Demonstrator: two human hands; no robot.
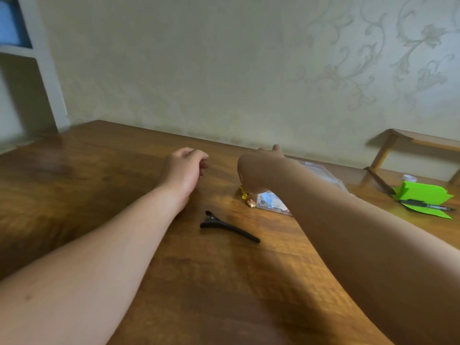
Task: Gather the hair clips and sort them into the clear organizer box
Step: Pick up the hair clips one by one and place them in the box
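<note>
A long black hair clip (pixel 229 226) lies on the wooden table (pixel 99 195) between my forearms. My left hand (pixel 185 168) rests on the table beyond it, fingers curled in, with nothing visible in them. My right hand (pixel 261 170) hovers over the left end of the clear organizer box (pixel 323 175), thumb up, its fingers hidden behind the hand. Just under it is a small yellow clip (pixel 244 194), and I cannot tell whether the fingers touch it. A small orange clip (pixel 251 202) lies beside the box. Several coloured clips (pixel 270 201) show through the box wall.
Green paper (pixel 428 195) with a black pen (pixel 428 207) on it lies at the table's right end, near a small white object (pixel 409 178). A wooden chair frame (pixel 398 143) stands behind there. A patterned wall runs along the table's far edge.
</note>
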